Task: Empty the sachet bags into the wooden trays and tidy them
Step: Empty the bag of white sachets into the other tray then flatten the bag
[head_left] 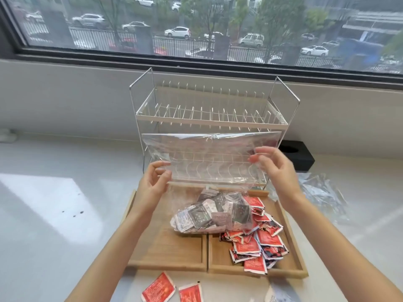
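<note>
Both hands [152,184] [277,171] pinch clear bag [209,158]

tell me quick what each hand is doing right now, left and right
Left hand: pinches the left side of the clear plastic bag.
Right hand: pinches the bag's right side.

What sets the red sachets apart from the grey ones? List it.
The red sachets lie loose in the right wooden tray, a few on the table in front; the grey sachets sit inside the clear bag that both hands hold up. The red sachets spread wide; the grey ones stay heaped. Both are small flat packets.
</note>
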Demonstrator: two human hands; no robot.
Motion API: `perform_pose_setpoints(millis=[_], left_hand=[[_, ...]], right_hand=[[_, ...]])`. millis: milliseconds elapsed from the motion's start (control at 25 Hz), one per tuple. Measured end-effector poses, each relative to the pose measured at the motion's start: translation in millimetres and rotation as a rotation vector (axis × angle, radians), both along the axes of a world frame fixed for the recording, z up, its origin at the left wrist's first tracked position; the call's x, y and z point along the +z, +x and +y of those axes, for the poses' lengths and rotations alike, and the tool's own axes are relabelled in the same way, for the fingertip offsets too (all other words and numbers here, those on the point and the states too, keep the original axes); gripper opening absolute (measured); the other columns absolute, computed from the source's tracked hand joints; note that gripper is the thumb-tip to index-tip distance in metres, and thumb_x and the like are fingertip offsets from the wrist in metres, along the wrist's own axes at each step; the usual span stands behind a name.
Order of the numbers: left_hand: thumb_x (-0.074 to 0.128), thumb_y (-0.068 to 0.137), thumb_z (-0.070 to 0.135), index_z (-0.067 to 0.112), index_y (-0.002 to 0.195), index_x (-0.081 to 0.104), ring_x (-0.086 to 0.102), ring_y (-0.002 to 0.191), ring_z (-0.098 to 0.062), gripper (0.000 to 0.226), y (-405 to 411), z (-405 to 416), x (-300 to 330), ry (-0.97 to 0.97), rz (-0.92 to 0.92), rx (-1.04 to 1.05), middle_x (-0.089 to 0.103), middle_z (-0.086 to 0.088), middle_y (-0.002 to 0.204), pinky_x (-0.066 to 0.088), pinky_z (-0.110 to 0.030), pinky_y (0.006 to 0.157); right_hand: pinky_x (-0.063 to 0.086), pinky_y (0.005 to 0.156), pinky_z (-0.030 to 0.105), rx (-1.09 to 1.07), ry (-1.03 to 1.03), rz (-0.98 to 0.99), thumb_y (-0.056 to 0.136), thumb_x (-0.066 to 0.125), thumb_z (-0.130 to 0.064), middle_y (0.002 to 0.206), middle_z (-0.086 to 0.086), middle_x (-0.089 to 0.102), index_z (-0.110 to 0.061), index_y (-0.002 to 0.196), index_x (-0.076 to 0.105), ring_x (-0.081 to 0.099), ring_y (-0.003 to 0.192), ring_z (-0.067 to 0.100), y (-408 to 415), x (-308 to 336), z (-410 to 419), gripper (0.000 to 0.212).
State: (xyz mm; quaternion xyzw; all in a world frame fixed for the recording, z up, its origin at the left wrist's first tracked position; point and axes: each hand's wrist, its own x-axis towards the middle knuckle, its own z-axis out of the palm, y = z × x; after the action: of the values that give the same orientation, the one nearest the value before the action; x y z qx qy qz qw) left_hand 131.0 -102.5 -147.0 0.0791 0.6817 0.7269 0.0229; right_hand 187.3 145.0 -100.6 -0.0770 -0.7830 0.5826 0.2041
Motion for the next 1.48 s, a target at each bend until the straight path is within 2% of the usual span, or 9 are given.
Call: perform_pose_setpoints(millis=[160,320,480,600,720,880,1160,1360,1480], left_hand=[[0.059,0.077,0.025,0.029,0.079,0.053,0.054,0.08,-0.005,0.008,0,1,5,0.065,-0.006,-0.018,0.057,0.011,0.085,0.04,-0.025,0.074],[0.06,0.07,0.038,0.034,0.08,0.052,0.062,0.091,-0.005,0.013,7,7,12,0.094,0.027,-0.074,0.061,0.008,0.094,0.045,-0.022,0.077],[0.058,0.07,0.041,0.033,0.085,0.054,0.063,0.081,-0.002,0.017,13,8,17,0.069,0.115,-0.084,0.061,0.016,0.076,0.049,-0.013,0.072],[0.058,0.078,0.033,0.031,0.079,0.055,0.062,0.077,-0.003,0.004,15,7,23,0.032,0.183,-0.08,0.058,0.019,0.071,0.049,-0.012,0.072],[0.055,0.085,0.022,0.025,0.076,0.055,0.059,0.071,0.0,0.01,16,8,29,0.018,0.221,0.002,0.059,0.011,0.074,0.047,-0.012,0.07],[0.054,0.085,0.02,0.024,0.076,0.057,0.056,0.064,0.004,0.011,18,8,34,-0.016,0.273,0.058,0.062,0.014,0.065,0.044,-0.007,0.064],[0.057,0.083,0.014,0.027,0.083,0.06,0.059,0.071,-0.001,0.014,23,12,40,-0.035,0.35,0.006,0.064,0.01,0.072,0.048,-0.011,0.069],[0.056,0.084,0.009,0.015,0.108,0.052,0.059,0.067,0.0,0.025,23,12,40,-0.032,0.306,-0.02,0.058,0.002,0.072,0.047,-0.01,0.07],[0.056,0.084,0.008,0.018,0.102,0.052,0.057,0.066,0.001,0.021,21,11,41,-0.019,0.294,-0.007,0.055,0.005,0.071,0.046,-0.01,0.069]], right_hand=[[0.051,0.072,0.016,0.007,0.043,0.108,0.092,0.04,-0.029,0.087,0.0,0.067,-0.023,0.095,0.059,0.064,0.086,0.01,-11,44,5,0.02],[0.048,0.082,0.019,0.12,0.234,0.127,0.094,0.038,-0.023,0.085,-0.003,0.068,-0.019,0.096,0.063,0.065,0.078,0.001,-31,105,-4,0.025],[0.048,0.082,0.021,0.331,0.608,-0.059,0.092,0.045,-0.024,0.087,-0.002,0.07,-0.016,0.098,0.067,0.066,0.082,0.007,-57,126,-37,0.024],[0.048,0.081,0.019,0.579,0.806,-0.371,0.093,0.043,-0.031,0.101,0.001,0.071,-0.011,0.104,0.066,0.066,0.086,0.01,-71,114,-65,0.032],[0.05,0.081,0.022,0.815,0.751,-0.651,0.094,0.034,-0.042,0.109,0.002,0.069,-0.01,0.108,0.064,0.066,0.094,0.014,-70,96,-82,0.046],[0.051,0.084,0.027,0.85,0.615,-0.653,0.093,0.035,-0.045,0.11,0.006,0.068,-0.007,0.109,0.064,0.065,0.098,0.018,-63,84,-83,0.051],[0.042,0.063,0.02,0.849,0.396,-0.681,0.089,0.053,-0.027,0.069,-0.003,0.052,-0.001,0.102,0.065,0.048,0.061,0.007,-54,80,-73,0.032],[0.039,0.063,0.022,0.759,0.461,-0.542,0.091,0.05,-0.019,0.068,0.001,0.05,-0.019,0.075,0.065,0.043,0.066,0.016,-47,82,-74,0.022],[0.043,0.058,0.015,0.663,0.576,-0.383,0.091,0.05,-0.023,0.068,0.002,0.053,-0.021,0.074,0.063,0.046,0.061,0.01,-41,95,-80,0.021]])
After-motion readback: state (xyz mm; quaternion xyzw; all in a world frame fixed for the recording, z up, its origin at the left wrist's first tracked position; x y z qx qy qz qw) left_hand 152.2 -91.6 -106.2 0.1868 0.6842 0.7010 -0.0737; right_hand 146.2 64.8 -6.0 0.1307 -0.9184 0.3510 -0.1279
